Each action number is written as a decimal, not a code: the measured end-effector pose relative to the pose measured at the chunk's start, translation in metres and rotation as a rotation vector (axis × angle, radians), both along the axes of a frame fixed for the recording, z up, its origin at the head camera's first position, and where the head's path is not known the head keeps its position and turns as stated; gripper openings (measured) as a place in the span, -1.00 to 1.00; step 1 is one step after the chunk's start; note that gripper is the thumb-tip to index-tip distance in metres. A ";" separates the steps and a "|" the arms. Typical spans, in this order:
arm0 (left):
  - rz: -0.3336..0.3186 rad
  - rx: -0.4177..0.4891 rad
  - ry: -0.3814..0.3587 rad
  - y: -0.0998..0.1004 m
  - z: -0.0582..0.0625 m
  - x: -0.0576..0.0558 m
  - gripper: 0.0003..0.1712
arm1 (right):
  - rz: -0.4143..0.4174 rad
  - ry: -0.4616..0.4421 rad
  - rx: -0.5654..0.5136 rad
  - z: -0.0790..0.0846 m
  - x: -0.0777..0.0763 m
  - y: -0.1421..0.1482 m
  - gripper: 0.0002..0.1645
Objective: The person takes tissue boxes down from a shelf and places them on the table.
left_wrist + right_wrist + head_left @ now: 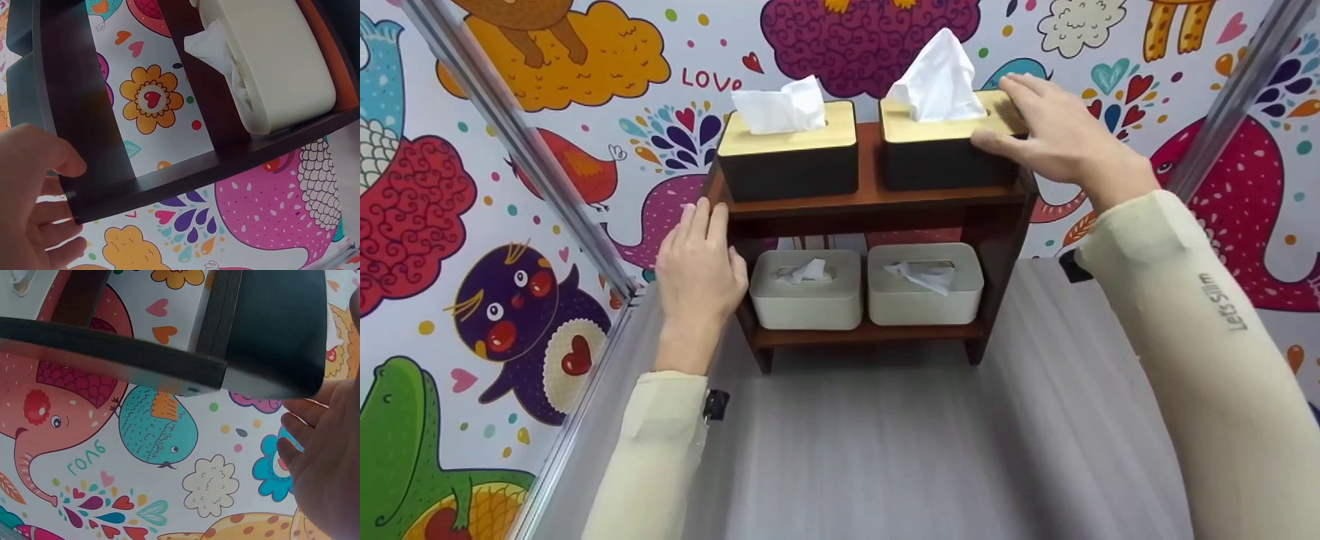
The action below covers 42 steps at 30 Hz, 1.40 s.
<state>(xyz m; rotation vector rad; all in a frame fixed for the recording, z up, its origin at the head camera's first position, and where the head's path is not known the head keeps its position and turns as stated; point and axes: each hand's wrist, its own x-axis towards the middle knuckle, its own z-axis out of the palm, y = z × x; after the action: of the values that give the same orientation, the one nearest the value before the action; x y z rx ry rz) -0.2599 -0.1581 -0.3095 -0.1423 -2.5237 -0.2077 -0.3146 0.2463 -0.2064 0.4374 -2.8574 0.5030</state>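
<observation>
A small dark-brown wooden shelf (877, 332) stands against the patterned wall. My left hand (699, 271) lies along its upper left corner with fingers fairly straight; in the left wrist view, the thumb (70, 160) is by the top board and the fingers are beside the outer edge. On top stand two black tissue boxes with pale wood lids, a left one (795, 172) and a right one (945, 165). My right hand (1057, 135) is at the right box's right end, thumb near its front edge, fingers extended toward the back. In the right wrist view, these fingers (304, 424) reach beside the box.
Two cream tissue boxes, a left one (806, 304) and a right one (926, 300), sit on the lower board. White tissues stick out of all the boxes. Metal frame posts (532, 142) flank the shelf. Grey wood-grain floor (870, 450) lies in front.
</observation>
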 end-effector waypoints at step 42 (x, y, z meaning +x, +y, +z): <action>0.031 -0.048 -0.005 0.002 -0.002 0.000 -0.32 | 0.009 -0.257 0.166 0.022 -0.013 -0.038 0.38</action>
<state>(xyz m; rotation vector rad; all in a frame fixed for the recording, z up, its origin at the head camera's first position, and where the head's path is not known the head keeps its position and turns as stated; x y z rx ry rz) -0.2601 -0.1560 -0.3115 -0.1220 -2.5348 -0.1360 -0.3277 0.2087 -0.1845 0.4426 -3.1616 0.3464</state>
